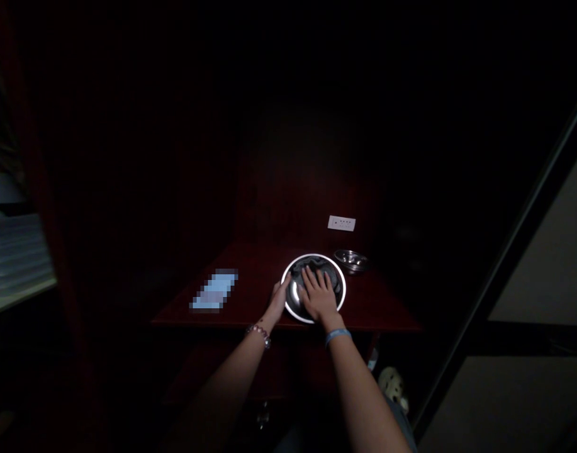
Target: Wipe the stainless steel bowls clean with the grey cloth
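A round metal bowl (295, 306) with a bright rim is at the front of a dark red tabletop. Dark cloth-like material (338, 277) lies inside it. My left hand (278, 300) grips the bowl's left rim, thumb over the edge and the other fingers outside. Inside the bowl, my right hand (319, 296) lies palm down with fingers spread, pressed against the inside or the dark material. Whether anything is under that palm is hidden.
Behind the bowl to the right sit stacked metal bowls (351, 259). A blurred bright phone-like rectangle (215, 290) lies on the red tabletop (255, 267) at left. A white socket plate (341, 223) is on the back wall. Stacked clear containers (17, 251) stand far left.
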Action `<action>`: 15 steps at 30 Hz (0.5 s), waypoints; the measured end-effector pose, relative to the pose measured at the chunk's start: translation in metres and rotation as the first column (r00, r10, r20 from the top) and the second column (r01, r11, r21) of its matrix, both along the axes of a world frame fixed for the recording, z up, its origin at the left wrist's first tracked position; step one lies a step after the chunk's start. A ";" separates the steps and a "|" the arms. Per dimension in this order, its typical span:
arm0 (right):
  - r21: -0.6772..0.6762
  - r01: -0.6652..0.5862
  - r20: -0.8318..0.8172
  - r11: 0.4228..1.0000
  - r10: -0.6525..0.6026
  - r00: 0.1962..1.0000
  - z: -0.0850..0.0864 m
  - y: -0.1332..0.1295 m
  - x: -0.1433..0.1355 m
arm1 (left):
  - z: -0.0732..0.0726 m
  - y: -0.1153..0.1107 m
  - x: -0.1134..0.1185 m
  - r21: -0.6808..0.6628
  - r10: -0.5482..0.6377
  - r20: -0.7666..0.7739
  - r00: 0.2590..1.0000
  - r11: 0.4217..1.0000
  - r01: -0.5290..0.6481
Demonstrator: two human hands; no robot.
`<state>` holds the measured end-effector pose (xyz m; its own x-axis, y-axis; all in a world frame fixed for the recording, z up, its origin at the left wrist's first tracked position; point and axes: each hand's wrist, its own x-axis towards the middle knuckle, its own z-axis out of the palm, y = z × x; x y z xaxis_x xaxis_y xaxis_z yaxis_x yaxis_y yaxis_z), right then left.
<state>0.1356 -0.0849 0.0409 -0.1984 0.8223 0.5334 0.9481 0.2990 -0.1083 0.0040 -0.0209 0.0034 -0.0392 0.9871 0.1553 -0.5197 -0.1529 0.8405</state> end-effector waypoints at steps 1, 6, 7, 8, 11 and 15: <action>0.011 0.036 -0.029 0.999 -0.035 0.999 0.000 0.001 0.004 | 0.002 -0.001 0.000 -0.016 -0.002 -0.007 1.000 1.000 0.002; 0.004 0.160 -0.150 0.987 -0.158 0.976 -0.001 0.000 0.017 | 0.009 -0.009 -0.003 0.004 0.149 -0.040 0.988 0.989 -0.149; -0.026 0.178 -0.163 0.984 -0.180 0.970 -0.001 0.000 0.017 | 0.009 -0.010 -0.003 0.013 0.176 -0.054 0.983 0.984 -0.175; -0.075 0.198 -0.164 0.977 -0.208 0.964 -0.001 -0.002 0.016 | 0.010 -0.012 -0.004 0.023 0.199 -0.068 0.978 0.980 -0.198; -0.270 0.262 -0.060 0.927 -0.288 0.956 0.000 -0.007 0.008 | 0.011 -0.015 -0.004 0.050 0.243 -0.074 0.967 0.969 -0.240; -0.458 0.211 0.042 0.864 -0.216 0.976 0.000 -0.016 -0.008 | 0.011 -0.014 -0.003 0.070 0.266 -0.047 0.963 0.962 -0.262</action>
